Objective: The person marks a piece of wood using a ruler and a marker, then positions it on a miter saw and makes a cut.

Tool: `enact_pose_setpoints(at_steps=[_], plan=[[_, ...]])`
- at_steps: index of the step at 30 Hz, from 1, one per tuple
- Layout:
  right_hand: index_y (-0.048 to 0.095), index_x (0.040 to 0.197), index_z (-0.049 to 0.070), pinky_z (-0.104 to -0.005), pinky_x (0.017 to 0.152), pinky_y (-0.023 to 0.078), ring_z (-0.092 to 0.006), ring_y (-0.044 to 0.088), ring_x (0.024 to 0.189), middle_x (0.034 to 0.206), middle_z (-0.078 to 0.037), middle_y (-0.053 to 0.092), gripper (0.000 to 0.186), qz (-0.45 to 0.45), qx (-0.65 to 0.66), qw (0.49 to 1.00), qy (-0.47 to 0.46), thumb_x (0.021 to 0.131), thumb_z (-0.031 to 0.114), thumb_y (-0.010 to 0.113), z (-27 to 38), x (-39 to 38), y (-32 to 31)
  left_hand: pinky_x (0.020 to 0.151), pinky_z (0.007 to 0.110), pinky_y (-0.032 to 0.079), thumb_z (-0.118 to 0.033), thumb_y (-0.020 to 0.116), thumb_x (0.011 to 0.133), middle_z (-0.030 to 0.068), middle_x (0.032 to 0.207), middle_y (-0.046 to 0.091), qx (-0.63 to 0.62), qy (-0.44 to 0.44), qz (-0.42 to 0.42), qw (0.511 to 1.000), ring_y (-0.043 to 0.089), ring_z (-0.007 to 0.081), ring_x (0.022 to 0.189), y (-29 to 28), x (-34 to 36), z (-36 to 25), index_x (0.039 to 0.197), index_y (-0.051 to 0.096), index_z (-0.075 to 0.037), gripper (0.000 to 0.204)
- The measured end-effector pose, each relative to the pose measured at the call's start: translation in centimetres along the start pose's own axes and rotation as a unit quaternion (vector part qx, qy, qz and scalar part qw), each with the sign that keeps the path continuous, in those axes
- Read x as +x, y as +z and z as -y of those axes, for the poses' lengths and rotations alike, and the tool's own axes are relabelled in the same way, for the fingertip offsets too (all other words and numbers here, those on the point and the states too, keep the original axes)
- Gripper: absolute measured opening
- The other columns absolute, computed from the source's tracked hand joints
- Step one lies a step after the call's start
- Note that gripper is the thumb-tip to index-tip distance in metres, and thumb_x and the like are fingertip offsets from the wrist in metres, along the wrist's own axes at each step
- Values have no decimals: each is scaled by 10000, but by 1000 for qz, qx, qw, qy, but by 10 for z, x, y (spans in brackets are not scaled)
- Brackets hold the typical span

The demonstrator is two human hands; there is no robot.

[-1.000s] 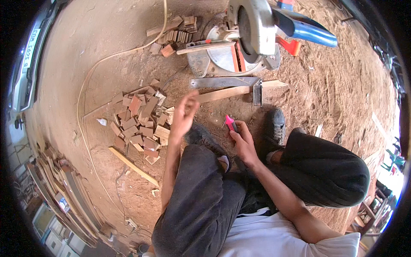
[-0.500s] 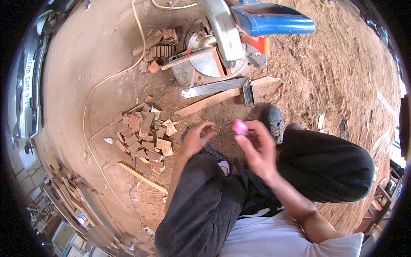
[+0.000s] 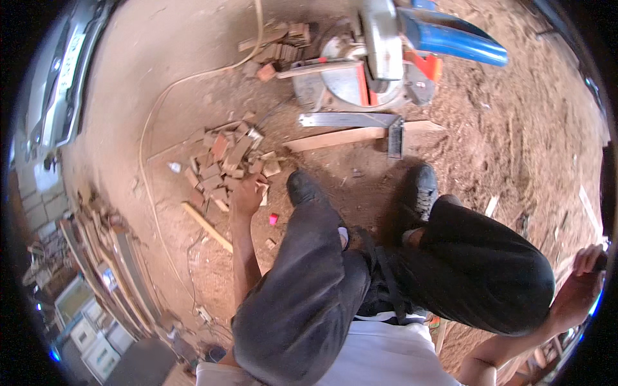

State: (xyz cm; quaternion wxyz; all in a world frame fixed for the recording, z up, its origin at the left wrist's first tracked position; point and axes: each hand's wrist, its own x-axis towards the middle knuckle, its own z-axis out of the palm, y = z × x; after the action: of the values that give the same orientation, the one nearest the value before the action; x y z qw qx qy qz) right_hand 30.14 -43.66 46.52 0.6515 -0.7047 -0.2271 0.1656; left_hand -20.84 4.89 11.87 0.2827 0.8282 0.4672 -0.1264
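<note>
My left hand (image 3: 246,194) reaches down to the near right edge of a pile of small wooden blocks (image 3: 222,152). Its fingers bend over the pieces, and blur hides whether they grip one. A small bright pink object (image 3: 273,219) lies on the ground between my left forearm and left knee; its kind is too small to tell. Out at the far right, beyond my right knee, my right hand (image 3: 587,275) has its fingers curled round something dark at the picture's rim, which I cannot make out.
Ahead stands a mitre saw (image 3: 383,45) with a blue housing. A metal try square (image 3: 347,120) and a wooden strip (image 3: 335,138) lie before it. A pale cord (image 3: 149,122) curves along the left. Stacked boards (image 3: 109,270) and a parked car (image 3: 64,83) stand farther left.
The pink object has gone from my right hand to the ground by my left forearm. My left hand has moved left to the blocks; my right has swung far right. The view has shifted.
</note>
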Motion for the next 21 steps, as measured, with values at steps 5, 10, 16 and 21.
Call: enact_pose_setpoints(at_steps=[5,10,16,21], plan=[[416,1462,-39,-275,743,354,-137,370,796,993,-39,430,492,13,60,994,92,1085,259,519,-17,10,54,878,435,547,-146,851,771,120,1101,731,-100,-1,-22,995,693,325,1031,50,-74,44,1067,711,-95,332],[296,1624,25,-256,955,429,-121,547,1077,1413,-61,561,643,195,136,964,118,1076,259,536,-16,15,-2,863,380,558,-156,841,798,114,1088,739,61,-19,-90,994,711,229,1007,102,-95,56,1144,722,-75,375],[402,1482,31,-250,753,440,-124,556,858,1123,-59,588,605,84,159,976,120,985,263,657,-20,8,-12,860,370,565,-154,835,813,105,1095,747,-30,-75,-142,987,717,212,996,117,-85,64,1154,726,-64,369],[543,1053,22,-265,467,348,-129,463,538,738,-64,542,419,113,-97,985,83,859,358,703,19,28,98,857,361,570,-152,831,826,96,1101,753,-263,-178,-242,917,722,198,987,96,-64,89,1162,729,-56,365]])
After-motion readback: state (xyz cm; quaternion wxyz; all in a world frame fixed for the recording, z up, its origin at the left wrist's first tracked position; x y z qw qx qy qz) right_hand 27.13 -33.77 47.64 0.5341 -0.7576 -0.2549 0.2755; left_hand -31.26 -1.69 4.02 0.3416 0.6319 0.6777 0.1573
